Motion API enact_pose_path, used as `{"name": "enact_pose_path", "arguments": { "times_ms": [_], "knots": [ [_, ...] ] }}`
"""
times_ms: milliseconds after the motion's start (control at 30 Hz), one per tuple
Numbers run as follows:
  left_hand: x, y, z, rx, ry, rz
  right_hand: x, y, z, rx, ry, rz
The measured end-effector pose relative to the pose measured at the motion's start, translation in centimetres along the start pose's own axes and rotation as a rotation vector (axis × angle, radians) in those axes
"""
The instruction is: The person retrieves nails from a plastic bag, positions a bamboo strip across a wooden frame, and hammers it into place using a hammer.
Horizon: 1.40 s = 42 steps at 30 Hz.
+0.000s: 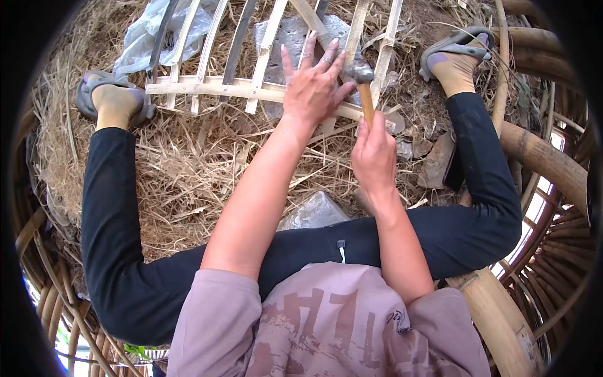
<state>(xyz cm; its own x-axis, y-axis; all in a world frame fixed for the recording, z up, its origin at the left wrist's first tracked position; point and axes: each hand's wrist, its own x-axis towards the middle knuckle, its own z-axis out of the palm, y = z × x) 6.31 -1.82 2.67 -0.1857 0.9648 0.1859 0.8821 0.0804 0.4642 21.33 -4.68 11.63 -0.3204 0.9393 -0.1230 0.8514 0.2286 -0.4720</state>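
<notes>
Two hands at work: left hand (314,88) spread wide on the bamboo-slat frame (266,53), over the stone slab (290,30); right hand (375,154) gripping the hammer (365,97); that frame looks light, springy, splittable, best steadied by its crosspiece (240,91).

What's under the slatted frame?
Visible through the gaps: straw, a grey stone-like block by the left hand, and crumpled translucent plastic at picture left. Whatever lies directly beneath the slats and that hand is covered.
</notes>
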Motion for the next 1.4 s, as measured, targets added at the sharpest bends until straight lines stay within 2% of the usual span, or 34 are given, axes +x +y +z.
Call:
{"name": "enact_pose_path", "arguments": {
  "times_ms": [100, 200, 333, 433, 533, 667, 800, 833, 933, 967, 1067, 1100, 1233, 1400],
  "knots": [
    [0.4, -0.1, 0.2, -0.014, 0.01, 0.003, -0.5, -0.5, -0.3, 0.093, 0.189, -0.071],
    [0.1, -0.1, 0.2, -0.017, 0.003, 0.0, 0.3, -0.6, -0.7, 0.02, -0.03, 0.067],
    [0.1, 0.0, 0.0, -0.03, 0.005, -0.008, -0.6, -0.7, -0.3, 0.088, 0.236, -0.12],
    [0.1, -0.2, 0.4, 0.01, -0.012, -0.016, 0.1, -0.3, -0.1, -0.033, -0.033, 0.022],
    [0.0, -0.1, 0.4, -0.046, -0.007, -0.032, -0.6, -0.7, -0.3, 0.1, 0.153, -0.064],
    [0.0, -0.3, 0.6, -0.041, 0.005, -0.017, 0.0, -0.2, 0.0, -0.043, -0.017, -0.039],
    [0.0, -0.3, 0.4, -0.022, -0.001, -0.03, -0.9, -0.9, -0.2, 0.103, 0.184, -0.106],
    [-0.1, -0.2, 0.3, -0.023, 0.001, -0.032, -0.8, -0.4, 0.2, 0.115, 0.101, -0.012],
    [-0.1, -0.3, 0.6, -0.025, 0.012, -0.025, -0.4, -0.1, -0.1, 0.128, 0.061, 0.004],
    [0.3, -0.4, 0.6, -0.024, 0.026, -0.026, -0.5, -0.4, -0.4, 0.123, 0.147, -0.068],
    [-0.3, -0.3, 0.6, -0.018, 0.022, -0.028, -0.7, 0.0, 0.2, 0.137, 0.134, -0.029],
    [0.0, -0.5, 0.7, -0.009, 0.032, -0.02, 0.0, -0.1, -0.2, 0.052, -0.067, 0.07],
    [-0.1, -0.4, 0.4, -0.037, 0.03, -0.027, -0.9, -0.3, 0.1, 0.19, 0.269, -0.139],
    [0.2, -0.6, 0.8, -0.085, 0.065, -0.035, -1.0, 0.8, 0.6, 0.281, 0.234, 0.001]
  ]
}}
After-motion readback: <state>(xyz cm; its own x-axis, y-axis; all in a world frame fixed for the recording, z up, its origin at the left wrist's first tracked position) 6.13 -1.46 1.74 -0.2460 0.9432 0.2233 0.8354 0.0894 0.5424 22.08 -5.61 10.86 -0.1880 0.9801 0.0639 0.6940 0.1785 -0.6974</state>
